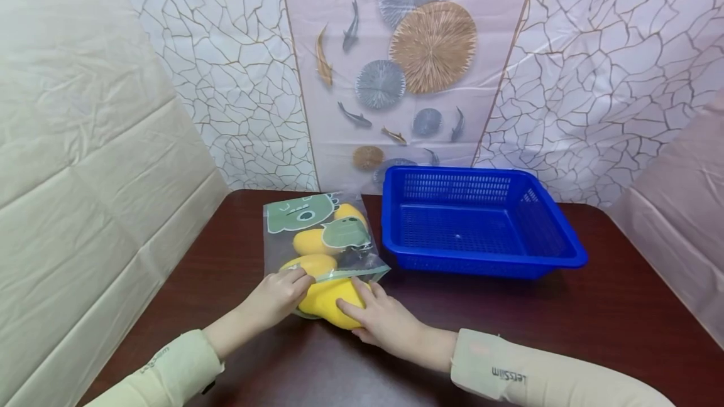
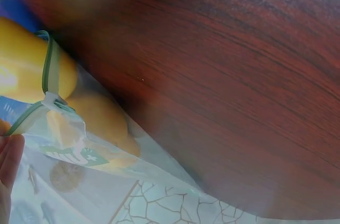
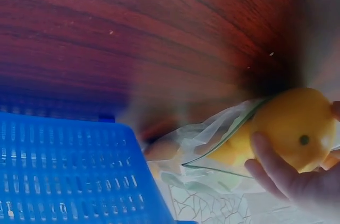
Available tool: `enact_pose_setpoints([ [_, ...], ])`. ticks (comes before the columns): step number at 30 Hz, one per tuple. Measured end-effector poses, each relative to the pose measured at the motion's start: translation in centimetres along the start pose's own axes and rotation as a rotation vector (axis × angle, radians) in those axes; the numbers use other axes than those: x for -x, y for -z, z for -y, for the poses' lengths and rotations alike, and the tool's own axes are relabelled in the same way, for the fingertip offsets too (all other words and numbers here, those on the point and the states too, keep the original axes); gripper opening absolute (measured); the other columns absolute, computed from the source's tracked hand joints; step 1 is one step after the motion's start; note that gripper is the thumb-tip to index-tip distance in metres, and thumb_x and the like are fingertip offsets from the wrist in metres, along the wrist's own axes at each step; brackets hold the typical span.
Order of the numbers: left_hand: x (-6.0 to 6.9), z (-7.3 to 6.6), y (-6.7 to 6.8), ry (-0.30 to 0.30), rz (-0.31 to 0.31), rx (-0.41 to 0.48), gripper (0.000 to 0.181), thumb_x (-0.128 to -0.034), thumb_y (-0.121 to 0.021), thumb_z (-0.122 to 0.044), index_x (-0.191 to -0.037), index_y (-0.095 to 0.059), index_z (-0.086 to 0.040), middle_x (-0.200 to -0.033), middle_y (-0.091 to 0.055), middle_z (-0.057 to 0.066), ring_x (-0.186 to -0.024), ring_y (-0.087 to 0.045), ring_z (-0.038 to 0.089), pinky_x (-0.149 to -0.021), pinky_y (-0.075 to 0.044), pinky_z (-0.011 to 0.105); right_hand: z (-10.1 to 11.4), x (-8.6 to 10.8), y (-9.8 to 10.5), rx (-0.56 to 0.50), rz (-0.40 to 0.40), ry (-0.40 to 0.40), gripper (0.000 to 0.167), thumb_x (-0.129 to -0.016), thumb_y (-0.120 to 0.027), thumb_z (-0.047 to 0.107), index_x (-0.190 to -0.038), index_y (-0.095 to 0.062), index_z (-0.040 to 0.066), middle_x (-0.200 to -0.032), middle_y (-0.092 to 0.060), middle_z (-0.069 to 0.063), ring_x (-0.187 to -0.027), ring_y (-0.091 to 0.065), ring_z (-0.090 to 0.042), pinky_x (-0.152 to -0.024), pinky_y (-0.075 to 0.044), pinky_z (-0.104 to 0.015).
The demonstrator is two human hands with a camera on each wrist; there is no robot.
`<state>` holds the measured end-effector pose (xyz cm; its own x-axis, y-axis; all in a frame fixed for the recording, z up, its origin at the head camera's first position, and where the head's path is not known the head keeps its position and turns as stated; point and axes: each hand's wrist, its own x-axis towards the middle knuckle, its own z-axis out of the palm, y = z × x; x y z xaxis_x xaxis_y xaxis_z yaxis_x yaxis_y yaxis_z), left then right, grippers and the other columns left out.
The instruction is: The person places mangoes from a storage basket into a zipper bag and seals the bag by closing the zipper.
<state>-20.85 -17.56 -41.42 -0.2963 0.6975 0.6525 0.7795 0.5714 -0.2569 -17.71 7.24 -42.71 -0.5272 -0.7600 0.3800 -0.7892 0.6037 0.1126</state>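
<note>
A clear zip bag (image 1: 276,247) with green cartoon prints lies on the table, its mouth towards me and several yellow mangoes (image 1: 310,242) inside. My left hand (image 1: 277,297) pinches the rim of the bag's opening; in the left wrist view the green-edged mouth (image 2: 49,67) gapes around a mango. At that mouth, my right hand (image 1: 393,325) grips a larger yellow mango (image 1: 330,303), fingers on top and side. The right wrist view shows this mango (image 3: 289,123) partly within the opening, a small dark green spot on its end facing out.
A blue plastic basket (image 1: 481,261) with slotted walls stands to the right of the bag, with no contents visible. The dark red-brown wooden table (image 1: 616,331) runs back to a patterned cloth backdrop (image 1: 254,80). Pale cloth walls (image 1: 85,174) rise at both sides.
</note>
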Motion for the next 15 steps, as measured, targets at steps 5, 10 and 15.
enact_pose_setpoints([
  [5,0.1,0.0,0.0,-0.004,0.000,0.014,0.021,-0.0639,-0.070,0.004,-0.080,-0.062,-0.006,-0.071,-0.052,0.000,-0.059,-0.050,0.012,-0.048,-0.045,0.020,0.4,-0.1,-0.6,0.092,-0.005,0.035,0.057,-0.071,-0.076,0.025,-0.124,-0.055,0.021,-0.127,-0.051,-0.022,-0.102,-0.058,-0.042,-0.068,-0.057,-0.035],
  [10,0.1,0.0,0.0,0.000,0.000,0.014,0.023,-0.0627,-0.071,0.004,-0.080,-0.062,-0.007,-0.071,-0.052,0.000,-0.059,-0.050,0.012,-0.049,-0.045,0.020,0.2,-0.3,-1.3,0.247,-0.084,0.097,0.055,-0.070,-0.076,0.030,-0.120,-0.055,0.024,-0.120,-0.056,-0.019,-0.102,-0.058,-0.035,-0.064,-0.054,-0.032],
  [15,0.0,0.0,0.0,-0.003,-0.005,0.008,0.023,-0.0619,-0.071,0.004,-0.081,-0.062,-0.006,-0.070,-0.051,0.000,-0.059,-0.051,0.012,-0.048,-0.045,0.021,-0.6,-0.5,-2.0,0.407,-0.203,0.208,0.033,-0.087,-0.053,0.015,-0.118,-0.054,0.027,-0.112,-0.061,-0.017,-0.099,-0.061,-0.029,-0.070,-0.053,-0.031],
])
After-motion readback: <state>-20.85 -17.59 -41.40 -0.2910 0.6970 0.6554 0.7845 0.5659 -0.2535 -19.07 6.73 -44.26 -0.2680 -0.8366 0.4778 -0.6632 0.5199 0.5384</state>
